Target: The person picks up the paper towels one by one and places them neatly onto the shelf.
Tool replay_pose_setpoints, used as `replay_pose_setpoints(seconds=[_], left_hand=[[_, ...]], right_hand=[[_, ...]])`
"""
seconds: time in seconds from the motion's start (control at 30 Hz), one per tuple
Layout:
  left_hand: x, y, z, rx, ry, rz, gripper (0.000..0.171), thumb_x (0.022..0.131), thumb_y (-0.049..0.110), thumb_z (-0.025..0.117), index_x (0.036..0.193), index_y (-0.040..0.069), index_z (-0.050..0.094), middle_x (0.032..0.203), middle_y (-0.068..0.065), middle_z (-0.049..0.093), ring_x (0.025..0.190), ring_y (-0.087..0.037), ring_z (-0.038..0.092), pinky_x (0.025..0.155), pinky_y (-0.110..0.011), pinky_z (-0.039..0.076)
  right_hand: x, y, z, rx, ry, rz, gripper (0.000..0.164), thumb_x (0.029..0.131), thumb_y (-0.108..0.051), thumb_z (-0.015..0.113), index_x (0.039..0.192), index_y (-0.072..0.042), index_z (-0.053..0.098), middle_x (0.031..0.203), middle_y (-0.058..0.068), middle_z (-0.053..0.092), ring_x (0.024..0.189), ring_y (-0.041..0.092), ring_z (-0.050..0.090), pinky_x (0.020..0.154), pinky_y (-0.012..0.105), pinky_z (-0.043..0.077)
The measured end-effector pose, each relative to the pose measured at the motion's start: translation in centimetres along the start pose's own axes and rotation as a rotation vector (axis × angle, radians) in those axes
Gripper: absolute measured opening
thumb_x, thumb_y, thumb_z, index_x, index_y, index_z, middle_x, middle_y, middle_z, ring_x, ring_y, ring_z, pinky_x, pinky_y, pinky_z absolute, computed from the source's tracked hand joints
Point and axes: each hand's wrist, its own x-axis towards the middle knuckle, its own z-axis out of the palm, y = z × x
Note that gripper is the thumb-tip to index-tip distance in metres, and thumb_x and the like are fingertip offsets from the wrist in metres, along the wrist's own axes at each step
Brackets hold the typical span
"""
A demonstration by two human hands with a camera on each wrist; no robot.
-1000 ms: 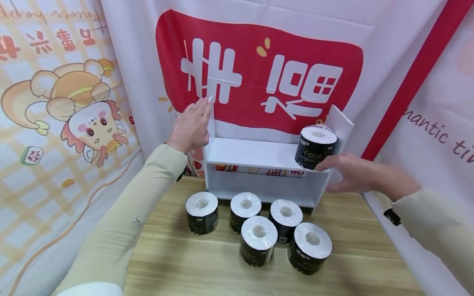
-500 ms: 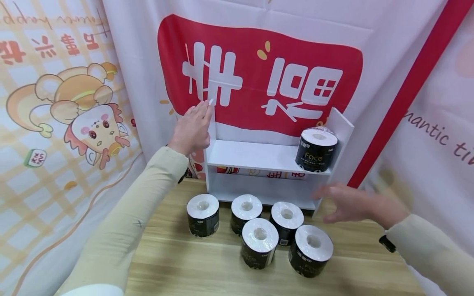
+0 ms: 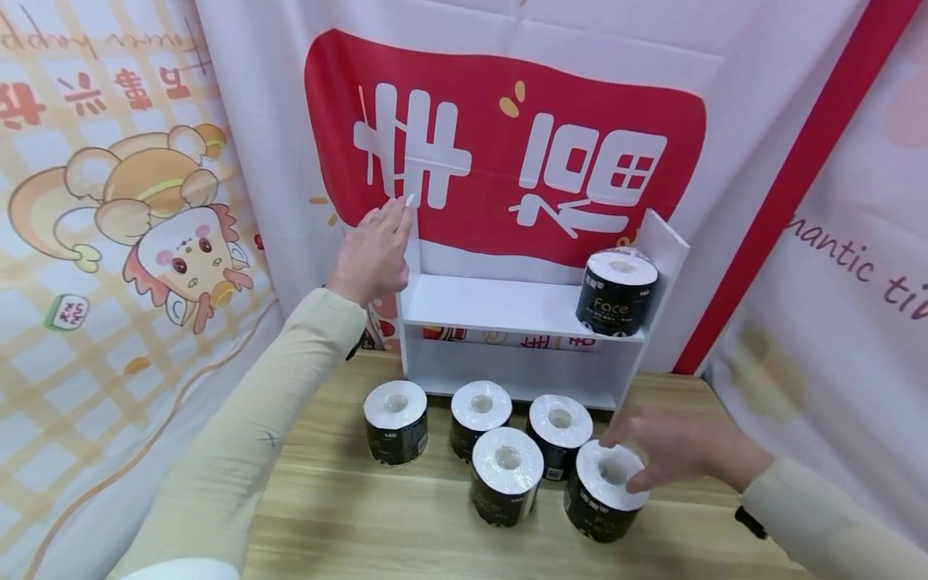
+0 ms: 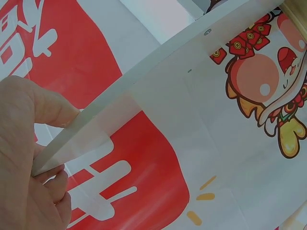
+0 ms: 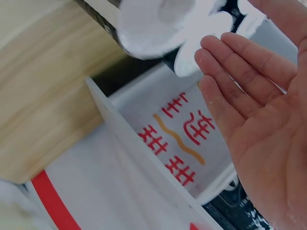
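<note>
**Left hand [image 3: 373, 250] on the shelf unit [image 3: 507, 370], right hand [image 3: 677, 443] at the rightmost tissue roll [image 3: 605, 515]**

Behind everything hangs a white curtain [image 3: 268, 161] with a red sign [image 3: 500, 145]. In front of it, your wooden tabletop [image 3: 348, 532] carries the white two-tier shelf unit near its far edge. On the upper board [image 3: 478, 304], at the right end just beside the right side panel [image 3: 663, 242], stands a black-wrapped shelved roll [image 3: 616, 302], label facing you. Five more stand upright between the unit and you, probably to keep each within easy reach: a lone roll [image 3: 395, 439] off to the left, and the rightmost tissue roll closest to the tabletop's right edge.

Your left hand pinches the top of the left side panel [image 4: 129, 79] between thumb and fingers, most likely to steady the unit. Your right hand has thumb and fingers apart at the rightmost tissue roll's top; I can't tell whether they touch it.

Half a second ago that hand hung farther back, beside the unit's right end; it has come down toward you. The rolls and your left hand look unmoved.
</note>
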Motion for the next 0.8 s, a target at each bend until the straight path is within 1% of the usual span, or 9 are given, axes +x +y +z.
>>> replay_pose_setpoints(seconds=[0.2,0.27,0.5,0.67,0.8], left_hand=[[-0.1,0.1,0.0,0.015,0.006,0.003,0.101,0.086,0.025,0.081,0.166,0.001,0.025,0.174,-0.020,0.028,0.163,-0.039,0.025,0.132,-0.049,0.029],[-0.2,0.1,-0.1,0.017,0.010,-0.001,0.100,0.086,0.026,0.081,0.166,0.001,0.026,0.174,-0.020,0.028,0.163,-0.039,0.025,0.132,-0.049,0.029],[-0.3,0.2,-0.1,0.021,0.013,-0.001,0.099,0.086,0.025,0.081,0.166,0.001,0.027,0.173,-0.020,0.028,0.163,-0.039,0.026,0.132,-0.049,0.028],[-0.3,0.2,0.0,0.020,0.015,-0.004,0.098,0.087,0.025,0.080,0.165,0.000,0.027,0.173,-0.021,0.028,0.163,-0.039,0.026,0.132,-0.048,0.028],[-0.3,0.2,0.0,0.029,0.016,-0.006,0.096,0.088,0.025,0.079,0.165,-0.001,0.027,0.173,-0.021,0.028,0.163,-0.039,0.026,0.132,-0.048,0.028]], right_hand=[[0.1,0.6,2.0,-0.003,0.004,-0.071,0.051,0.079,-0.035,0.090,0.123,-0.014,0.074,0.118,-0.001,0.073,0.109,0.018,0.069,0.095,0.042,0.061],[0.1,0.8,2.4,0.011,-0.007,-0.077,0.049,0.080,-0.033,0.090,0.122,-0.015,0.074,0.117,-0.002,0.072,0.109,0.015,0.068,0.094,0.039,0.061],[0.1,1.0,3.0,0.041,-0.011,-0.075,0.049,0.080,-0.033,0.090,0.123,-0.017,0.074,0.116,-0.003,0.071,0.108,0.014,0.067,0.092,0.037,0.061],[0.1,1.0,3.2,0.045,-0.005,-0.077,0.048,0.079,-0.032,0.090,0.122,-0.018,0.075,0.112,-0.007,0.070,0.104,0.010,0.066,0.089,0.035,0.061],[0.4,0.8,3.7,0.022,-0.028,-0.108,0.038,0.076,-0.031,0.091,0.108,-0.021,0.073,0.101,-0.014,0.067,0.094,0.004,0.062,0.082,0.029,0.058]])
